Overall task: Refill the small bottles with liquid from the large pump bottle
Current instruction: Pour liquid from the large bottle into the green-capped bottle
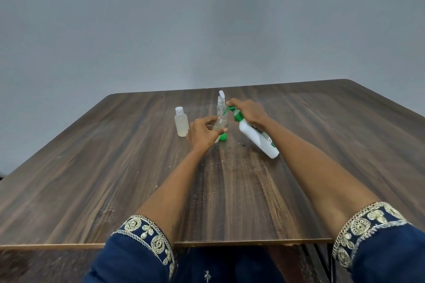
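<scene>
We see the right hand [249,111] wrapped around the neck of the big white pump bottle [258,138], tilting it so the green spout [227,110] points into a small clear bottle [219,125]. The left hand [201,133] grips that small bottle, lifted over a green cap [223,136] on the wooden table [115,167]. A capped small bottle [181,124] stands just left; a spray bottle [221,101] stands behind.

A plain indoor room, its kind unclear: only a wood-grain folding table [115,167] against a bare grey wall [161,18].
</scene>
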Available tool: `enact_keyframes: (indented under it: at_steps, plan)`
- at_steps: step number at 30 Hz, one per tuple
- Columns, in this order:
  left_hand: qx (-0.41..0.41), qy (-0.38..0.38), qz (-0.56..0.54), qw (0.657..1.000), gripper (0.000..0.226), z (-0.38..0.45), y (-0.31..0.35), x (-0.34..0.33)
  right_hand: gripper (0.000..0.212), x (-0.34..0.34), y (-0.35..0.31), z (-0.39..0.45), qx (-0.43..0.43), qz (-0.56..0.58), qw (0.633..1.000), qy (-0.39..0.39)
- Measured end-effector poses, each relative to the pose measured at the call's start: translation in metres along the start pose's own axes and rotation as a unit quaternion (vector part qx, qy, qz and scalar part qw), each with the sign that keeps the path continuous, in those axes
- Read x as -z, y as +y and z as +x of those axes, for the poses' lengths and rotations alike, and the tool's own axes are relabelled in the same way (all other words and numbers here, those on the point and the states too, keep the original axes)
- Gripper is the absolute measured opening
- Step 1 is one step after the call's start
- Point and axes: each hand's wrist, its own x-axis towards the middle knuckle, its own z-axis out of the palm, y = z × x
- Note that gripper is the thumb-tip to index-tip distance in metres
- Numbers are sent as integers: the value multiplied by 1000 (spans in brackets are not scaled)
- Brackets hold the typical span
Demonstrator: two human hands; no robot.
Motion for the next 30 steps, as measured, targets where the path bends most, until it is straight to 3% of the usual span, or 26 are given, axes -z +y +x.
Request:
enact_keyframes:
  at_steps: [4, 11, 18, 23, 30]
  plan:
    - [2, -6, 10, 1000, 49, -1, 0, 1, 65, -2, 2, 3, 14, 3, 1000, -8]
    - [-6, 2, 20, 1000, 47, -1, -1, -4, 82, -2, 7, 7, 48, -62, 996, 29]
    - [-21, 20, 18, 999, 47, 0, 5, -5, 55, 4, 7, 2, 34, 1, 999, 16]
    - [-23, 18, 22, 999, 48, -1, 3, -5, 93, 2, 4, 0, 39, -23, 999, 23]
    - [-15, 7, 36, 999, 47, -2, -1, -3, 91, -1, 5, 4, 59, -64, 995, 39]
